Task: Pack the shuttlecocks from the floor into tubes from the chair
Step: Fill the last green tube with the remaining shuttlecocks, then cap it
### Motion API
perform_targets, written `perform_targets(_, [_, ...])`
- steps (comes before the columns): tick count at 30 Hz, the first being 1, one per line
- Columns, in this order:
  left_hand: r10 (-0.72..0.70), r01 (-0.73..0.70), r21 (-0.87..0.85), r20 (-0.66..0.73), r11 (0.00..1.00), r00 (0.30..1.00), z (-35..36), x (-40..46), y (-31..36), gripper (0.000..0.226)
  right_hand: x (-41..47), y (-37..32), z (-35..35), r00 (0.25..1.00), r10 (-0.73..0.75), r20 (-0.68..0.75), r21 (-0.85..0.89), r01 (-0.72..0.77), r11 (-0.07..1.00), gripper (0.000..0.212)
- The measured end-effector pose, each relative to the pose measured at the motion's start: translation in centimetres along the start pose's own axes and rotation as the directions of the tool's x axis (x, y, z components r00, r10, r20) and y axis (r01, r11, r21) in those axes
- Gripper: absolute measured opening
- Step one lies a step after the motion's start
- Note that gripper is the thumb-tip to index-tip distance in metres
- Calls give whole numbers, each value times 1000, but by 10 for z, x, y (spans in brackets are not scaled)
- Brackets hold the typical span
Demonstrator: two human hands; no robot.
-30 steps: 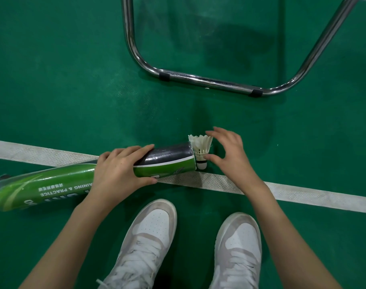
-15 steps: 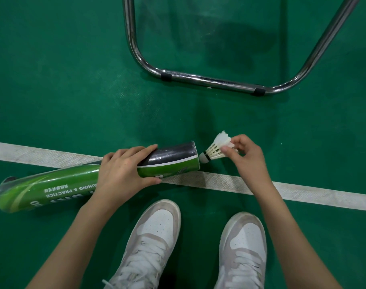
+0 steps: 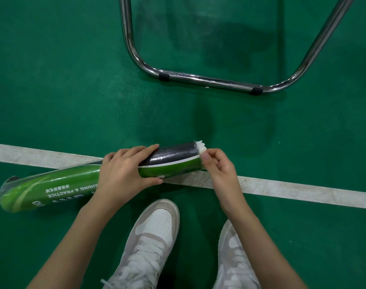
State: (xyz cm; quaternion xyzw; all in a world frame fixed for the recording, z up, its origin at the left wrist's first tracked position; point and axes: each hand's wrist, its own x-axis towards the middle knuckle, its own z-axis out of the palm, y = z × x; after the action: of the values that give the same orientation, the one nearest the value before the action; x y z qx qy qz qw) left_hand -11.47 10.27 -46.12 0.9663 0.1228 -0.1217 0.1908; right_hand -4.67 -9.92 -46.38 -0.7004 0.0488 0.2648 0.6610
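Observation:
A long green and black shuttlecock tube (image 3: 52, 186) lies nearly level just above the green floor, its open mouth pointing right. My left hand (image 3: 125, 174) grips it around the middle. A white shuttlecock (image 3: 200, 146) sits in the mouth, with only the tips of its feathers showing. My right hand (image 3: 216, 165) is at the mouth, thumb and fingertips against those feathers. The cork end is hidden inside the tube.
The chrome frame of a chair (image 3: 207, 80) stands on the floor straight ahead. A white court line (image 3: 292, 190) runs across under the tube. My two white shoes (image 3: 150, 243) are below the hands.
My right hand lifted the shuttlecock from the floor, turned its cork toward the tube mouth and slid it in until only the feather tips show. The tube has risen slightly.

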Motion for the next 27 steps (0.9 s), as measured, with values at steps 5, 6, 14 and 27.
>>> perform_targets(5, [27,-27,11,-18,1000,999,0,-1,4,83,-4,-3,14,1000,-3,8,-61,4,998,36])
perform_targets(6, [34,-33,12,-24,999,999,0,-1,5,83,-5,-3,15,1000,-9,1,-87,9,996,39])
perform_targets(14, [56,-55,10,-41,998,998,1,-2,7,83,2,-10,9,999,-3,39,-122,8,992,37])
perform_targets(27, [56,-56,-7,-27,998,998,-1,-3,9,84,6,-10,1,975,59,214,-99,-38,994,29])
